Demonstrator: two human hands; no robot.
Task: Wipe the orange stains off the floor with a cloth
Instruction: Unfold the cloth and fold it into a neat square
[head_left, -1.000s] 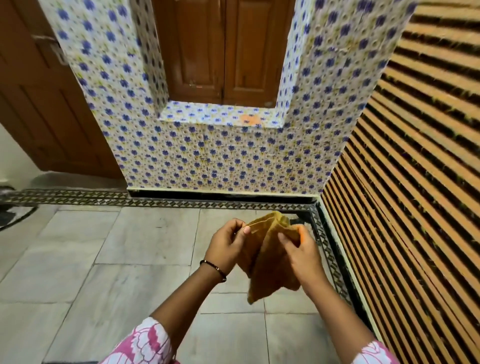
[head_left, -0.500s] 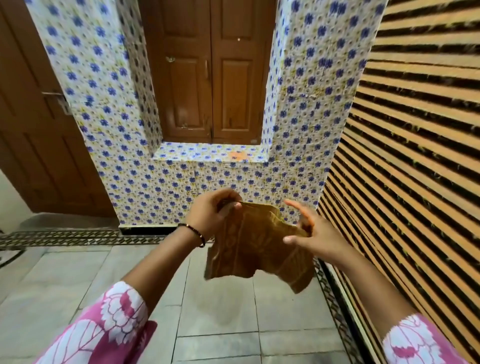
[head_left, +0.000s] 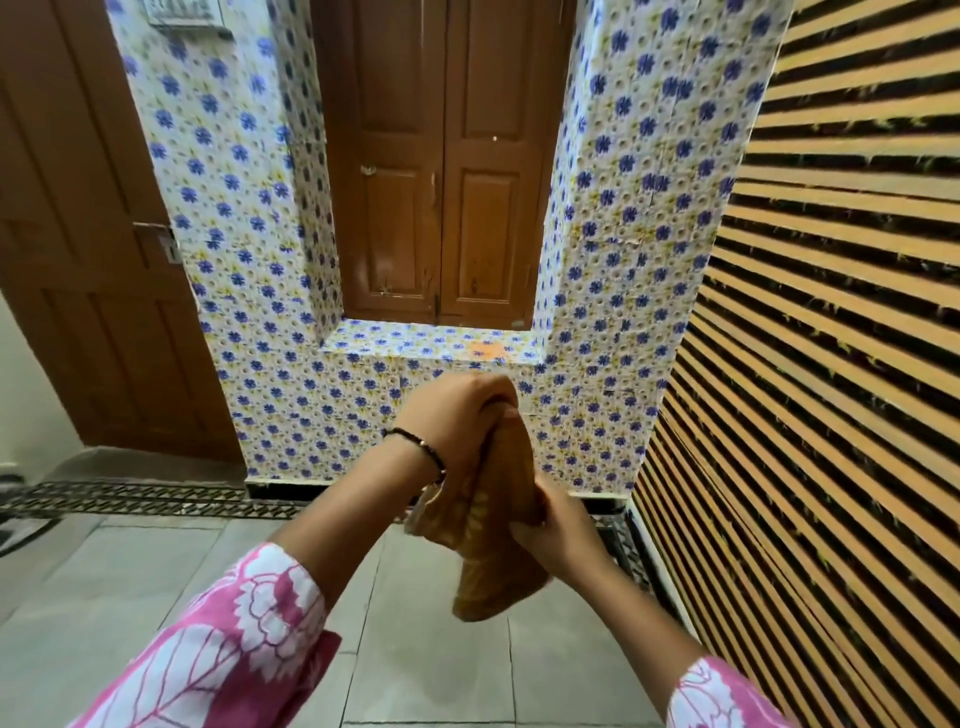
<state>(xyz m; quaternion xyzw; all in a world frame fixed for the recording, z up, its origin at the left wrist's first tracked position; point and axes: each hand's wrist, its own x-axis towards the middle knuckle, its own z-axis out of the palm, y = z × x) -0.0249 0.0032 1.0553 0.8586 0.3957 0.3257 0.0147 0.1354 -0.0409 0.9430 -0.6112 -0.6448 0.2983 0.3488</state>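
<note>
A mustard-yellow patterned cloth (head_left: 493, 571) hangs bunched in the air between both hands, in front of the tiled wall. My left hand (head_left: 457, 415) grips its top end, fingers curled round it. My right hand (head_left: 550, 525) grips the cloth lower down, around its middle, and the loose end dangles below. An orange stain (head_left: 485, 349) shows on the flowered tile ledge (head_left: 395, 343) under the wooden shutters. No orange stain is visible on the grey marble floor (head_left: 130, 597) in this view.
Brown wooden shutters (head_left: 441, 171) sit in a recess of the blue-flower tiled wall (head_left: 234, 260). A brown door (head_left: 78, 260) stands at the left. A striped orange and black wall (head_left: 831, 364) runs along the right. A dark patterned border (head_left: 130, 499) edges the floor.
The view has tilted upward. The cloth, spread out between my hands half a second ago, is now bunched, with my left hand above and my right hand gripping lower down.
</note>
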